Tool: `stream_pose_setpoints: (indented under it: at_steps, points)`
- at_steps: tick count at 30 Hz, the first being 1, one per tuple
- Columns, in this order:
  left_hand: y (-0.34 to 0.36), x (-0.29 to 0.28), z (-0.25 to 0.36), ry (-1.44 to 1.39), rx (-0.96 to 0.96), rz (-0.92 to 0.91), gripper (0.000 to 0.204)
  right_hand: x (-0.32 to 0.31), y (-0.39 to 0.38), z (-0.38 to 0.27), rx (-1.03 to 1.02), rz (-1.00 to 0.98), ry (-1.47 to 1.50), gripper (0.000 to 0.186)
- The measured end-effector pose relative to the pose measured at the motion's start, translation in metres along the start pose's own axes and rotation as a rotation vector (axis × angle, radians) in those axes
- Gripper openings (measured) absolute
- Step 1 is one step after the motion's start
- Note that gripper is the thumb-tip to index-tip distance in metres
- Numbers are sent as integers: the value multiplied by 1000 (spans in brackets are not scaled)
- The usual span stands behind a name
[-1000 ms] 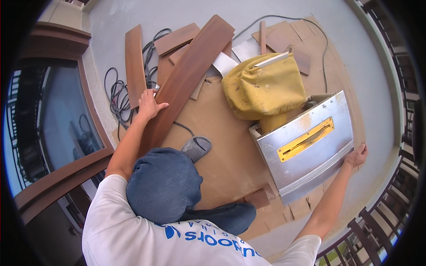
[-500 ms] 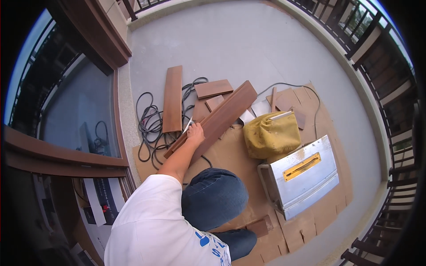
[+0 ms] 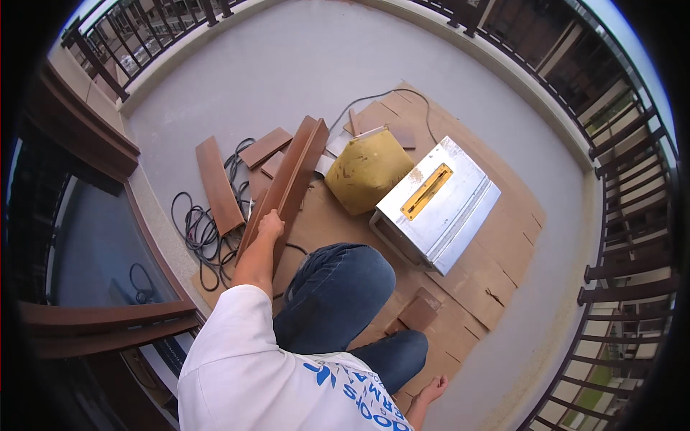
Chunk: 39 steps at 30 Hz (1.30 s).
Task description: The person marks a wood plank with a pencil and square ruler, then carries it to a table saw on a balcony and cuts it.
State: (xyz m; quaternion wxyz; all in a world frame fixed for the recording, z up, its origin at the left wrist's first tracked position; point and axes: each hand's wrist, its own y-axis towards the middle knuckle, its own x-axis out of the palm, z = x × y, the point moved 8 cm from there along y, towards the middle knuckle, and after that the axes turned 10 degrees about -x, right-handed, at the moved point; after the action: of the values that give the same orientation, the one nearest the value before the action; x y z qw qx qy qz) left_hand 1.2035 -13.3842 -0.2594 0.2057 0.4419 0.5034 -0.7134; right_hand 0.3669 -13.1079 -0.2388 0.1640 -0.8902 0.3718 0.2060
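My left hand [image 3: 270,224] is closed on the near end of long reddish-brown wooden planks [image 3: 296,176], which appear stacked or nested and slant away from me. A thin whitish object shows just left of this hand, mostly hidden by the planks. At the lower right, beside my knee, my right hand [image 3: 433,388] hangs low with nothing visible in it, its fingers loosely apart. Another flat brown plank [image 3: 219,187] lies to the left of the long ones. Shorter board pieces [image 3: 264,147] lie behind them.
Black cable [image 3: 198,230] lies coiled by the glass door. A dirty yellow cloth bag [image 3: 366,171] adjoins a silver metal machine [image 3: 460,205] with a yellow slotted insert. Cardboard [image 3: 496,294] covers part of the grey floor. A board offcut [image 3: 420,310] sits near my knees; dark railings [image 3: 625,273] edge the balcony.
My view has shifted, so the scene sits further left. The long planks are now more upright and tilted differently under my left hand. My right hand has come into view.
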Motion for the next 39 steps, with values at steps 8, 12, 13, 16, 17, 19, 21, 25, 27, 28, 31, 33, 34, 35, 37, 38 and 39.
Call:
stream_pose_setpoints:
  at_steps: [8,12,13,16,17,19,21,25,27,28,31,33,34,35,37,38,39]
  points:
    - [-111,-122,17,-317,384,251,41,-36,-14,11,37,155,41,42]
    - [-134,-256,16,-771,704,189,33,-19,-5,8,-73,198,89,38]
    - [-168,-290,23,-778,684,239,32,-11,-6,-14,-102,212,112,37]
    - [-209,-386,42,-951,856,373,35,10,10,-49,-189,205,235,33]
    - [-226,-401,50,-1039,867,410,36,13,12,-62,-219,195,276,32]
    - [-238,-435,61,-1227,919,466,37,25,4,-92,-222,177,305,31]
    - [-255,-475,70,-1437,1003,513,38,39,4,-122,-252,170,385,30]
    - [-290,-485,109,-1661,1048,458,49,52,-6,-165,-259,110,509,27]
    - [-305,-475,134,-1730,1081,450,52,67,-4,-201,-270,84,572,26]
    - [-308,-467,152,-1767,1151,305,53,78,-6,-222,-277,42,680,25]
    - [-312,-392,220,-1906,1162,-64,52,101,-7,-293,-350,-62,820,24]
    - [-337,-354,253,-1951,1226,-245,47,136,-7,-351,-406,-166,908,24]
    - [-343,-341,266,-1931,1273,-364,40,168,-11,-380,-391,-332,962,31]
    - [-356,-319,285,-1950,1323,-512,32,192,-16,-409,-381,-487,987,40]
    - [-366,-264,324,-1818,1347,-875,32,226,-19,-462,-305,-569,1131,52]
    - [-369,-241,336,-1786,1317,-973,35,245,-21,-487,-227,-665,1293,66]
    - [-377,-221,347,-1754,1287,-1075,37,255,-15,-502,-244,-671,1402,72]
